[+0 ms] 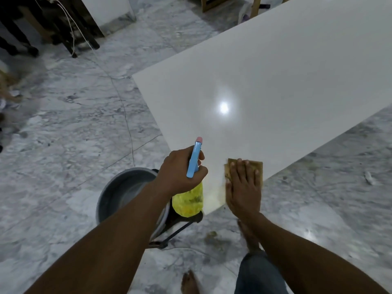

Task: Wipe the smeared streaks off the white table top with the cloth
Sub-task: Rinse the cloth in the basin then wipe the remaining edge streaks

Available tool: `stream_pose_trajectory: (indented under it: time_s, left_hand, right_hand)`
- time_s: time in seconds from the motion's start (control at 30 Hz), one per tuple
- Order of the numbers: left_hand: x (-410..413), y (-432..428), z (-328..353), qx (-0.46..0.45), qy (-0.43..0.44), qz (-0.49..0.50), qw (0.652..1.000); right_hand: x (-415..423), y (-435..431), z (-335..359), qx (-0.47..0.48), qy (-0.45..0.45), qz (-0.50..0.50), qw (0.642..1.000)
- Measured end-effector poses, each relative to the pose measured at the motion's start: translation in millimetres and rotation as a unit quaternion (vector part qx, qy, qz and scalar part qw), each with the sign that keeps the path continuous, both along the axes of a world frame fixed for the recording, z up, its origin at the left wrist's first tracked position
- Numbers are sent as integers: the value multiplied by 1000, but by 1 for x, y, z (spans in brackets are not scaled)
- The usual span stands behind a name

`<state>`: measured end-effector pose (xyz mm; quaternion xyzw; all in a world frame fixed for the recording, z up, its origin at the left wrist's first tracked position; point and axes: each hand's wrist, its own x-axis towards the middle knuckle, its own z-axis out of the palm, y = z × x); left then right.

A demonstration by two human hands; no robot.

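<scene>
Left hand (180, 168), lower centre, clenched round spray bottle (187, 201); right hand (244, 187) flat, fingers straight, pressing cloth (257, 166) onto table (275, 81) corner.

The table top (275, 92) is a large white glossy slab, level, running from its near corner away toward the upper right, with a round spot of light mirrored on it. Near that corner the surface carries a faint yellowish tint; whether this is a smear or a reflection cannot be told. The cloth (253, 164) is a tan folded rectangle with darker stains along its left edge. It lies flat on the top near the corner, reaching the right-hand edge, pressed under the flat right hand (244, 187).
</scene>
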<state>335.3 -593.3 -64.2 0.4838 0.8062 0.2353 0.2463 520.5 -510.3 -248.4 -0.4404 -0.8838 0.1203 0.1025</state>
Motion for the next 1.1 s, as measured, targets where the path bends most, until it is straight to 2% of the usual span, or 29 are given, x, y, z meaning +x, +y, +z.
stream_pose_trajectory:
  time_s: [0.13,0.27,0.33,0.4,0.43,0.47,0.5,0.57,0.6,0.63,0.67,0.73,0.9,1.03,1.1]
  left_hand:
    - [-20,-70,0,-1,5,-10,1000]
    - [-33,-120,-2,-15,26,-32,999]
    - [-34,-132,-2,-24,24,-36,999]
    - [-30,-133,3,-23,25,-46,998]
    - [-26,-130,5,-23,26,-50,998]
    - [-22,-124,7,-24,24,-53,998]
    - [-17,-116,10,-25,20,-59,998]
    - [-2,-95,18,-18,14,-88,996]
    - [6,-83,22,-18,12,-106,994]
    - [15,-70,27,-22,8,-125,992]
    - [25,-56,31,-29,5,-145,989]
    - [49,-22,41,-46,7,-189,981]
    - [119,81,57,-78,55,-309,946]
    - [178,163,68,-79,81,-356,928]
    - [206,204,73,-72,90,-356,927]
  right_hand:
    - [-42,-101,4,-12,40,51,998]
    - [-59,-133,10,-54,46,57,996]
    - [-57,-133,21,-130,61,62,988]
    - [-51,-138,43,-261,124,43,956]
    - [-47,-138,58,-344,184,4,921]
    - [-43,-136,77,-425,268,-57,863]
    - [-37,-130,94,-507,347,-135,778]
    - [-11,-106,122,-638,453,-251,570]
    - [4,-92,135,-661,490,-278,496]
    - [20,-77,143,-652,529,-295,457]
    - [35,-63,152,-632,564,-305,435]
    - [65,-33,168,-604,609,-317,405]
    - [132,59,189,-602,635,-306,375]
    - [186,140,206,-588,656,-280,381]
    - [214,183,217,-585,655,-269,396]
